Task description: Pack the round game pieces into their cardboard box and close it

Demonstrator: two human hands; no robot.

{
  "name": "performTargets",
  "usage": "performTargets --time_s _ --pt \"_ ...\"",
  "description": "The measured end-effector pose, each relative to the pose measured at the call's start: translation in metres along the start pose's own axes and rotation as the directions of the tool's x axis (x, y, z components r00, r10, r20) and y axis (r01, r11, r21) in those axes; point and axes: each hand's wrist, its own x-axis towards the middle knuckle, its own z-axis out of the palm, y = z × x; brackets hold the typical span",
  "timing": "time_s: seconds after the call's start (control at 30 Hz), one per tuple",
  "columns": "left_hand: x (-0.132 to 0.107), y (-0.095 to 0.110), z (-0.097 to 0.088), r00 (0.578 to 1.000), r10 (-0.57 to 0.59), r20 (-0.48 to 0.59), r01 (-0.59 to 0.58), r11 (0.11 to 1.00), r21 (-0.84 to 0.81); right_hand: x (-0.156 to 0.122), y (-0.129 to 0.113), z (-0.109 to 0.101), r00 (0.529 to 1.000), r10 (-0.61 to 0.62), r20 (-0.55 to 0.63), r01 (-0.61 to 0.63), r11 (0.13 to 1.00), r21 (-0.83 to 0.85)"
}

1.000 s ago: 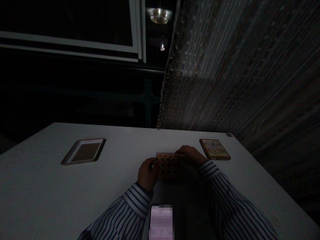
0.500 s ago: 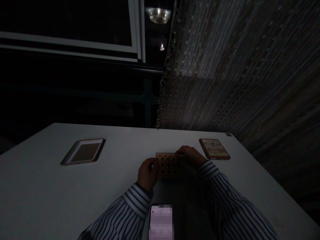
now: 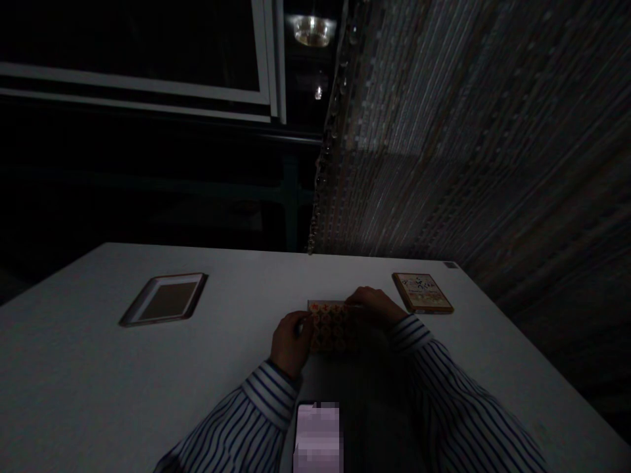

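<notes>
Several round xiangqi pieces (image 3: 326,327) with red and dark characters lie in tight rows as one block in front of me. A thin pale edge shows along the block's far side; whether this is a tray or wrapping I cannot tell. Curled at the block's left side is my left hand (image 3: 290,341), thumb and fingers closed on its edge. My right hand (image 3: 374,306) grips the far right corner, its fingers bent and partly in shadow. The block's near right part is dark and hard to make out.
On the white table (image 3: 236,282), an open shallow box part (image 3: 170,301) with a brown inside lies at left. A printed box lid (image 3: 424,293) lies at right. A lit phone (image 3: 318,439) is close to me. Behind hangs a string curtain (image 3: 394,131).
Both hands stay in place at the block of pieces. Nothing has clearly moved; the picture is a little darker.
</notes>
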Motion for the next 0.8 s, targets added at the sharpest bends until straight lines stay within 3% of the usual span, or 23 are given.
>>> performTargets --time_s 0.8 --pt "-0.0008 -0.0042 0.002 1.0 -0.004 -0.013 0.003 1.0 -0.023 -0.0015 0.001 0.0012 0.999 -0.026 -0.022 0.026 1.0 0.0"
